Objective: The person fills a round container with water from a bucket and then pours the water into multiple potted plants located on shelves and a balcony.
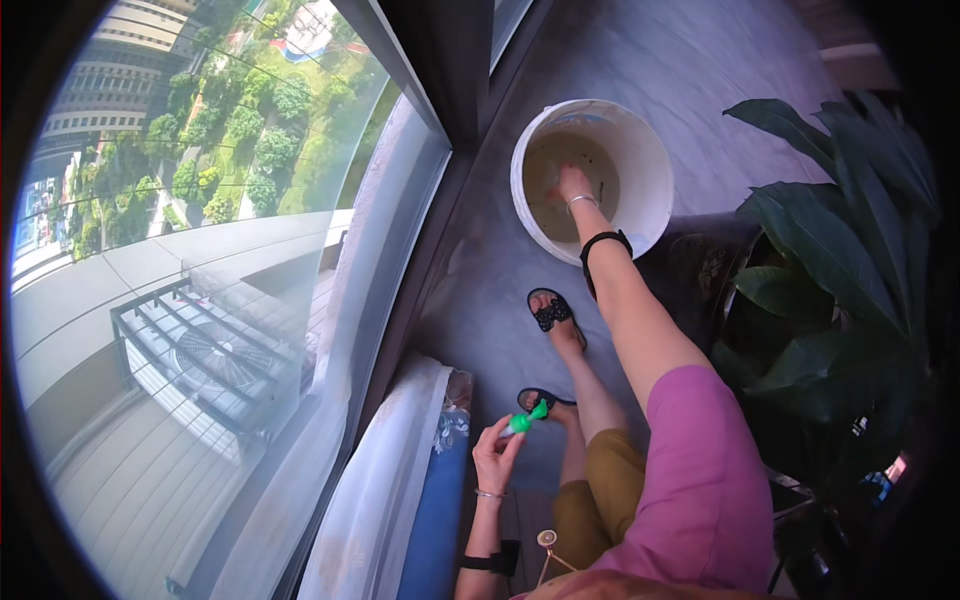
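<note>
L hand (493,458), low ctr., pinches a green nozzle (524,420) btwn thumb and fingertips, tip pointing up and to the R. R hand (573,184) is down inside a white bucket (648,170), partly under cloudy water (545,208); we can't tell if its fingers are spread, closed or gripping anything.

Largest first, we see a tall window (325,235) filling the L side, w/ bldgs. (120,100) and trees (245,125) beyond the glass. Grey, streaked floor (720,110) runs along its frame. A dark-leaved plant (850,230) takes up the R edge. Outside, lower L, we have an AC unit (205,365) behind bars. The bucket stands on the floor, upper ctr., near the window frame. Below the window hangs a pale curtain (385,480), w/ blue cloth (438,510) just beside it.

The person wears a pink top (710,460), olive trousers (612,470) and black open-toed sandals (548,312). We note a dark band (605,240) on the R forearm, another (490,560) on the L, plus a thin bracelet at each wrist. Smallest in our view: the nozzle, held well apart fr. the bucket, its tip overlapping the nearer sandal as we look down.
</note>
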Demonstrator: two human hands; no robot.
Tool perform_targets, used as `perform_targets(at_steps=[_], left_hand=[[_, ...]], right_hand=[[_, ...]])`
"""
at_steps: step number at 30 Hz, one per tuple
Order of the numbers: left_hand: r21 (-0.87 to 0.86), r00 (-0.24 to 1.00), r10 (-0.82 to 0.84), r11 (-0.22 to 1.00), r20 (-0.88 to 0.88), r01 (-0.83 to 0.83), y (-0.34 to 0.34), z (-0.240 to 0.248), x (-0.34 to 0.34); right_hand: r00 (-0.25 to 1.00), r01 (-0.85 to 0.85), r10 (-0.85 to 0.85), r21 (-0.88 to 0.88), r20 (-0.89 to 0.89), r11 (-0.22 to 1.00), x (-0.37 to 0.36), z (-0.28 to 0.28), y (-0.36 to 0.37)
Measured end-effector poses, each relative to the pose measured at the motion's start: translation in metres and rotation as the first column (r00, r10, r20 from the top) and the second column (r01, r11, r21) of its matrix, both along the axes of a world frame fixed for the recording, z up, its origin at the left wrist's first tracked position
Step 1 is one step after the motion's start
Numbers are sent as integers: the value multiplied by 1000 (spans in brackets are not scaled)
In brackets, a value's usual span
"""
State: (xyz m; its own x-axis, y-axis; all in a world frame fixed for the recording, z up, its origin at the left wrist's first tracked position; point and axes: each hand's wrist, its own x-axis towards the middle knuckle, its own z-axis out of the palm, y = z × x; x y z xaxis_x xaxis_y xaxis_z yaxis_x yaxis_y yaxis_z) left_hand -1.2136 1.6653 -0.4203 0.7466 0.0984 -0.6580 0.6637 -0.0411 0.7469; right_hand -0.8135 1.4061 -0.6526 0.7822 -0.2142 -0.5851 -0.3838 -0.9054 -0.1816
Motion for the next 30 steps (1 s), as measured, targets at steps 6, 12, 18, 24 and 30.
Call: perform_targets(at_steps=[6,12,18,24,30], left_hand=[[16,1000,-17,1000,-23,17,-5,-18,24],[11,996,-78,997,-41,78,-9,-22,34],[53,996,-66,996,-55,69,-12,-22,32],[49,998,14,999,-61,-11,-14,-25,22],[43,998,-25,999,-60,27,-22,-22,30]], right_hand=[[1000,7,-8,35,19,999,-2,-31,-4],[1000,-21,22,72,-19,997,-3,-36,-8],[998,-38,39,19,-56,999,-9,-44,-11],[996,-52,53,28,-65,998,-14,-41,-5],[999,-19,22,73,-46,997,-18,-48,-15]])
